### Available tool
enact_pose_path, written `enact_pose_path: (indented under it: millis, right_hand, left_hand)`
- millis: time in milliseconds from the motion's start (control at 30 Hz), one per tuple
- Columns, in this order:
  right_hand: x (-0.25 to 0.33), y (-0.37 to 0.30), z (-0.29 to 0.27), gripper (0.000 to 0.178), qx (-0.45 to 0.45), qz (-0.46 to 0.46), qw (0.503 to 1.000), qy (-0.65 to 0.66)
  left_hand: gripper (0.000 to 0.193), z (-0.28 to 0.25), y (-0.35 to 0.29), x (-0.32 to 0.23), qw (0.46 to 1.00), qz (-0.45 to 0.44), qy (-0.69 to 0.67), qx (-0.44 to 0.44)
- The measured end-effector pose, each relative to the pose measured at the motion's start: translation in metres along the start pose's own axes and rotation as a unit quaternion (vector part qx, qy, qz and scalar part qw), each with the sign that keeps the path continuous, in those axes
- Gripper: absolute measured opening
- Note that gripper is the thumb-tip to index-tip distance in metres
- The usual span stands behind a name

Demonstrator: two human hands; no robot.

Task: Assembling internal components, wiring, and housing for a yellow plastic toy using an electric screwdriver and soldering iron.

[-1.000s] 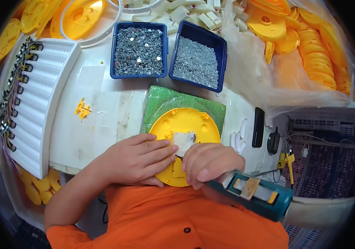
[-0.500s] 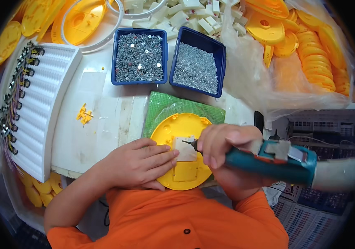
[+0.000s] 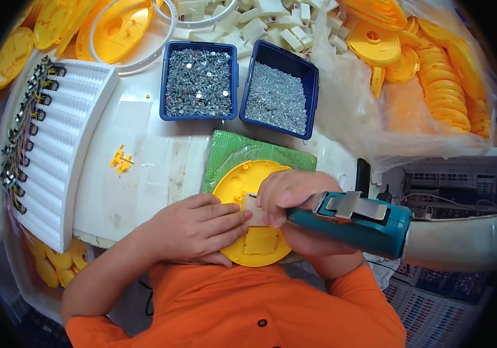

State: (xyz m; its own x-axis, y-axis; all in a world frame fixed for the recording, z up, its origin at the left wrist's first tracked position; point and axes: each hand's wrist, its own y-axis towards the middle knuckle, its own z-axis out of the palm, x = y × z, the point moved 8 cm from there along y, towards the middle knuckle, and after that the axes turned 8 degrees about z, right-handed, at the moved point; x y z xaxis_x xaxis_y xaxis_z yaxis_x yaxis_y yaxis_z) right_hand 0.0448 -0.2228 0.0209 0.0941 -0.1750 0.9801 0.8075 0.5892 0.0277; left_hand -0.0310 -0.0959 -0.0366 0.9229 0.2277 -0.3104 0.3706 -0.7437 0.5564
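Note:
A round yellow plastic cover (image 3: 237, 181) lies on a green foam mat (image 3: 220, 149) in front of me, its inner side up. On it sits a small white plastic box (image 3: 256, 217), above a square recess. My left hand (image 3: 193, 229) rests flat across the cover's left side, fingers stretched out and fingertips touching the box. A teal electric screwdriver (image 3: 370, 232) is gripped in my right hand (image 3: 299, 198), which hides much of the cover's right half. Its bit points left at the box's upper part; my fingers partly hide the tip.
Two blue bins of screws (image 3: 197, 81) (image 3: 277, 95) stand behind the mat. At the left is a white ribbed foam tray (image 3: 77, 122) with wired parts along its edge. Small yellow pieces (image 3: 121, 160) lie on the table. White boxes (image 3: 254, 29) and bagged yellow covers (image 3: 443, 87) fill the back.
My right hand and the screwdriver have moved left, bringing the bit over the white box's upper part. My left hand stays in place on the cover.

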Motion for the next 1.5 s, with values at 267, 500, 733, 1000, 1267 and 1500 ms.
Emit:
enact_pose_path:
  millis: [267, 500, 733, 1000, 1267, 1500]
  right_hand:
    - [0.054, -0.001, -0.019, 0.083, -0.044, -0.172, 0.984, 0.032]
    - [0.063, -0.018, -0.069, 0.1, -0.125, -0.18, 0.975, 0.025]
    - [0.028, -0.035, -0.085, 0.077, -0.2, -0.149, 0.968, -0.037]
    - [0.004, -0.058, -0.102, 0.062, -0.254, -0.121, 0.952, -0.117]
    - [0.015, -0.072, -0.098, 0.059, -0.275, -0.161, 0.932, -0.173]
    - [0.031, -0.072, -0.064, 0.046, -0.256, -0.202, 0.919, -0.221]
  left_hand:
    - [0.06, 0.006, 0.012, 0.017, 0.998, -0.018, 0.044, 0.031]
    - [0.036, -0.101, -0.025, 0.065, 0.957, -0.171, 0.207, -0.112]
    - [0.021, -0.233, -0.205, 0.123, 0.773, -0.45, 0.443, -0.064]
    - [0.011, -0.237, -0.218, 0.148, 0.724, -0.513, 0.46, -0.015]
    - [0.008, -0.25, -0.221, 0.15, 0.724, -0.513, 0.46, 0.035]
    - [0.014, -0.266, -0.194, 0.124, 0.75, -0.574, 0.128, -0.303]
